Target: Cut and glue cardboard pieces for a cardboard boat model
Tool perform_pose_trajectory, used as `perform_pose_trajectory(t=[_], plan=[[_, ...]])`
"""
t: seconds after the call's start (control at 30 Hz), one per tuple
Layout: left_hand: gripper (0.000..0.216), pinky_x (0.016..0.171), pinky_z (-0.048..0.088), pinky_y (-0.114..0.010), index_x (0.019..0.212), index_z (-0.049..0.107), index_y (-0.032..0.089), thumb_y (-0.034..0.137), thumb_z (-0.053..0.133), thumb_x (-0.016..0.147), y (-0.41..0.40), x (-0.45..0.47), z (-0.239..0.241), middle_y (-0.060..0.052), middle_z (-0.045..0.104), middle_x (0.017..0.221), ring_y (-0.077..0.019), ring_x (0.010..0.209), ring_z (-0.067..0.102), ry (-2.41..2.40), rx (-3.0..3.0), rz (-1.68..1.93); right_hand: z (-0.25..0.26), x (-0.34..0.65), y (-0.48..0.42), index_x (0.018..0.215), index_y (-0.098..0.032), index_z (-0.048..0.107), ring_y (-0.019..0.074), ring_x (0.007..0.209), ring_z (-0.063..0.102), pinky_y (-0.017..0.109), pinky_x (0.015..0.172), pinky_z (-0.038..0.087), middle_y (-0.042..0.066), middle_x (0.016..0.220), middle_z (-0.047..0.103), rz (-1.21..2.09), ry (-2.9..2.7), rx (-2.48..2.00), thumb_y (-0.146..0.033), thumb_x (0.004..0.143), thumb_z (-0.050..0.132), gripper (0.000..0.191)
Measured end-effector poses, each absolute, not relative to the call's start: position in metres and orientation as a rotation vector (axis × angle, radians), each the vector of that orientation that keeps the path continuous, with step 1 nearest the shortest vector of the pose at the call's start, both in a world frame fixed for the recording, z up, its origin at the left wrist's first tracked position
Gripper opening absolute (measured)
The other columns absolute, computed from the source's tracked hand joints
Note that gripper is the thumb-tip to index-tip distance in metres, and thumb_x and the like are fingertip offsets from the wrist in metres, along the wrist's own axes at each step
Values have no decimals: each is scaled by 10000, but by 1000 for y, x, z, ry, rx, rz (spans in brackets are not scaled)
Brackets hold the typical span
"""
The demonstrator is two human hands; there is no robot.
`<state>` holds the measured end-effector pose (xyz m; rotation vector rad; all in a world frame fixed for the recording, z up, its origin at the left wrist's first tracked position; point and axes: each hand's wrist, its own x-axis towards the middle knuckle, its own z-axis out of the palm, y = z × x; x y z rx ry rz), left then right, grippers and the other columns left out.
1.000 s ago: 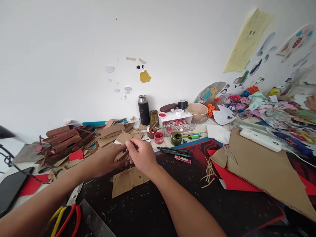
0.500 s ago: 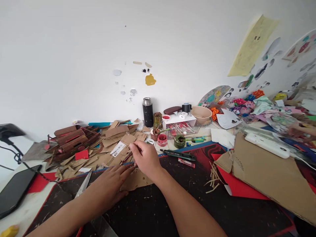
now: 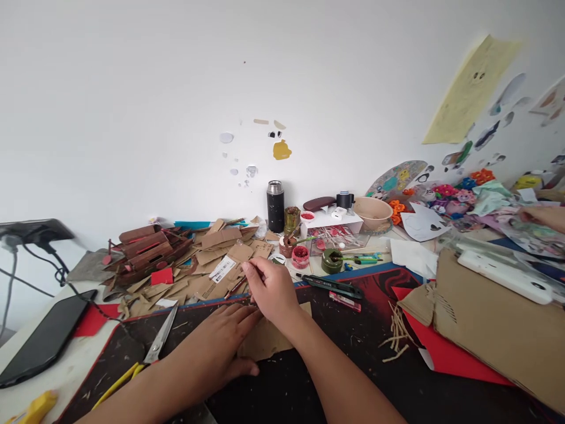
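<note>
My left hand point(image 3: 216, 347) lies flat, fingers stretched out, pressing on a small brown cardboard piece point(image 3: 271, 341) on the black cutting mat point(image 3: 353, 365). My right hand point(image 3: 271, 288) is closed in a pinch around a thin dark tool that looks like a pen or craft knife; only its tip point(image 3: 249, 267) shows above the fingers. The hand works at the far edge of the cardboard piece. A heap of cardboard scraps point(image 3: 207, 265) lies just beyond both hands.
Yellow-handled scissors point(image 3: 150, 353) lie left of my left hand. A green utility knife point(image 3: 331, 285), paint pots point(image 3: 300, 256) and a black flask point(image 3: 275, 206) stand behind. A large cardboard sheet point(image 3: 494, 330) on red paper fills the right. A phone point(image 3: 44, 338) lies far left. Another person's hand point(image 3: 542, 218) shows at the far right.
My left hand came back from the scrap heap and now lies flat on the cardboard piece. My right hand stayed pinched on its tool. The view swung left.
</note>
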<state>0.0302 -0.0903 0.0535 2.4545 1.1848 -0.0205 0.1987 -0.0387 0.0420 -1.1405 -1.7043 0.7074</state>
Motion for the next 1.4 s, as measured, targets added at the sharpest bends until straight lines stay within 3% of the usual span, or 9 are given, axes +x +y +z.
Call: perform_pose_trajectory(t=[0.2, 0.4, 0.6, 0.87, 1.13, 1.4], plan=[[742, 1254, 435, -569, 1603, 530, 357, 575, 728, 922, -86, -13, 59, -103, 575, 1639, -371, 1491, 556, 1319, 2461, 123, 42, 197, -40, 883, -231, 729, 211, 747, 697, 283, 663, 427, 44, 755, 737, 653, -1751, -1110, -398, 1089, 512, 342], [723, 1204, 465, -535, 1470, 666, 319, 773, 572, 914, -84, -93, 75, -94, 683, 1526, -389, 1392, 635, 1780, 2383, 181, 41, 197, -42, 924, -233, 735, 223, 691, 693, 284, 622, 434, 27, 637, 670, 741, -1741, -1108, -441, 1093, 487, 365], [624, 1054, 560, -530, 1310, 741, 365, 739, 560, 844, -103, -133, 71, -54, 786, 1358, -405, 1229, 733, 1932, 2205, -2, 37, 195, -43, 937, -233, 743, 224, 649, 688, 289, 608, 445, 18, 596, 649, 755, -1767, -1121, -456, 1095, 478, 381], [542, 938, 578, -504, 1183, 774, 265, 652, 523, 898, -124, -132, 50, -150, 814, 1160, -402, 1077, 766, 1937, 2165, -175, 30, 190, -46, 950, -235, 744, 232, 651, 699, 291, 605, 451, 22, 605, 655, 769, -1814, -1119, -469, 1088, 493, 370], [599, 1030, 554, -485, 1281, 729, 252, 648, 542, 872, -128, -122, 46, -168, 764, 1330, -408, 1217, 729, 1910, 2156, -150, 32, 189, -50, 999, -232, 764, 232, 662, 706, 294, 629, 456, 26, 628, 675, 760, -1863, -1136, -469, 1096, 488, 377], [509, 874, 542, -460, 961, 676, 254, 709, 464, 875, -126, -112, 47, -157, 790, 1082, -391, 1026, 755, 1937, 2093, -180, 26, 185, -50, 960, -221, 762, 215, 691, 701, 293, 658, 421, 44, 736, 742, 595, -1961, -1089, -421, 1105, 485, 371]])
